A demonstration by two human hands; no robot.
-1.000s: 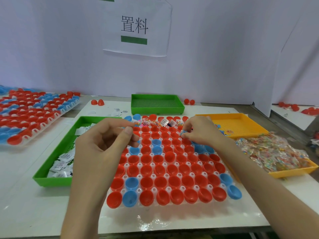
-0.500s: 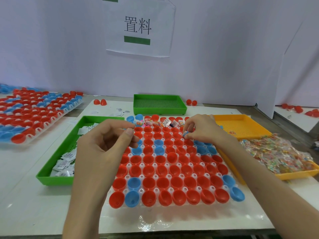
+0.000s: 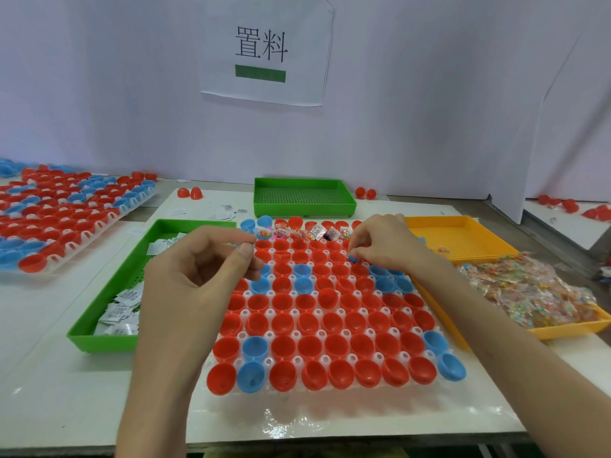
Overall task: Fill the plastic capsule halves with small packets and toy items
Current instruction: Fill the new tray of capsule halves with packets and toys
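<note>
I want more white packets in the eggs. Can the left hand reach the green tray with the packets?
Probably yes. The left hand hovers right by the green tray of white packets, whose top is open, and nothing lies between them.

A single head-worn view was aimed forward and down from the near edge, close over the capsule tray (image 3: 269,334).

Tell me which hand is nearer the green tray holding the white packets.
Left. The left hand hovers at that green tray, by its right edge; the right hand is across the capsule rack, near the far yellow tray.
</note>
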